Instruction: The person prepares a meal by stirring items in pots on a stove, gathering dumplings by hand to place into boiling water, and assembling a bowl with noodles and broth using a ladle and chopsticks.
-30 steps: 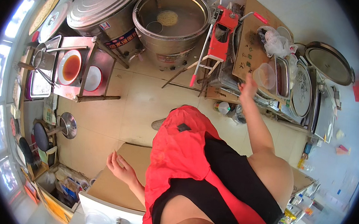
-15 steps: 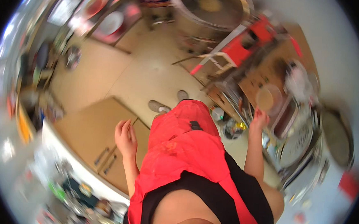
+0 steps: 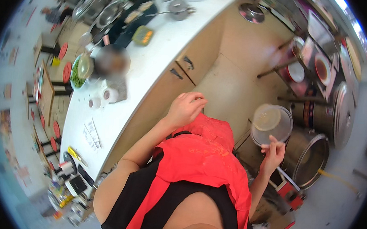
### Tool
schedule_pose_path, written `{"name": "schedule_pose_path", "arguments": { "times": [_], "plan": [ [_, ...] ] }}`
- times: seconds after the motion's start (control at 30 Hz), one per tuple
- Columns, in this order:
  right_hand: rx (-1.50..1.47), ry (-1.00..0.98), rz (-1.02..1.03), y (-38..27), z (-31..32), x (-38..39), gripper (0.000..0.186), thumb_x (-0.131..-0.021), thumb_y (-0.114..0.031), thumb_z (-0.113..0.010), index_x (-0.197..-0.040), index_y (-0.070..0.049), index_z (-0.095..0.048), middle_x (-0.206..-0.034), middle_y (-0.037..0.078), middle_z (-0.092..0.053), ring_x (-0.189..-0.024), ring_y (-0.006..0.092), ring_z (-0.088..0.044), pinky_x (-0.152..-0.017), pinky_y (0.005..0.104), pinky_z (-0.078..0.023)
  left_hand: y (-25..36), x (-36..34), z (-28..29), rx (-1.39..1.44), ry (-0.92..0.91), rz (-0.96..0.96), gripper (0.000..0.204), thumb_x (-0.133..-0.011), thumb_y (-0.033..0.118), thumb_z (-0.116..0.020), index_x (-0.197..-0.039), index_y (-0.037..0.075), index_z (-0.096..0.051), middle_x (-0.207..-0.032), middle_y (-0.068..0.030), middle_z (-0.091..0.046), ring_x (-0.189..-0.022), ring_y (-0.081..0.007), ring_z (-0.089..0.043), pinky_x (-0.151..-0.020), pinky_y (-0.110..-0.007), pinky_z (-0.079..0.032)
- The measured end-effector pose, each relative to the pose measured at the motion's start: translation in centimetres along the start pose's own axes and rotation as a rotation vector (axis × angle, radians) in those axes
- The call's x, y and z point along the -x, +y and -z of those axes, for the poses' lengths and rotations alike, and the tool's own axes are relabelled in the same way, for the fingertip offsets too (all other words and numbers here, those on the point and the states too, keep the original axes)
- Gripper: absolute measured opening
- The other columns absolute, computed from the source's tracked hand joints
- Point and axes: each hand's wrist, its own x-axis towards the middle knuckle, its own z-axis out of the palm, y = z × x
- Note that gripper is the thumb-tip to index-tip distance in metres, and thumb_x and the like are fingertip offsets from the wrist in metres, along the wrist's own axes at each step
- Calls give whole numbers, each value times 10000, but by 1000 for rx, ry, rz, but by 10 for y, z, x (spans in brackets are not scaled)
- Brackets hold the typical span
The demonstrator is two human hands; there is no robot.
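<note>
My right hand [image 3: 272,154] grips the near rim of a clear plastic tub [image 3: 270,134], which is round and has a pale yellowish patch at its bottom. The tub is beside a large metal pot [image 3: 305,157], out over the floor. In front of my red apron [image 3: 206,158], my left hand [image 3: 186,109] hangs loosely with its fingers a little bent and nothing visible in it. The edge of a white counter [image 3: 143,78] lies to the left of that hand.
A metal strainer [image 3: 179,9], a dark cutting board [image 3: 132,27] and a bowl of greens [image 3: 77,76] stand on the counter. Lidded pots and a rack with red-and-white basins [image 3: 322,68] line the right side. A metal lid [image 3: 251,13] lies on the floor ahead.
My body has turned left: the counter now fills the left side and the big pots have shifted from ahead to the right. The tub has travelled along in my right hand.
</note>
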Motion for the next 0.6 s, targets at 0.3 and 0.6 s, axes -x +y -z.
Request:
{"name": "schedule_pose_path", "arguments": {
  "times": [0.3,0.6],
  "plan": [
    [267,-742,-40,-91,-237,-108,82,-891,-86,-560,-848,-26,-524,-862,86,-627,-555,116,-575,-524,228,-485,-52,45,91,-47,380,374,149,-817,45,-616,-962,40,-648,-988,-92,-610,-855,-269,-607,-714,-332,-490],
    [399,-1015,-52,-83,-363,-153,109,-899,-152,-586,-890,-47,-614,-662,-5,-554,-560,79,-570,-527,193,-473,-60,50,93,-97,502,420,188,-775,59,-646,-962,53,-651,-969,-79,-611,-847,-262,-602,-716,-354,-486]
  ]
}}
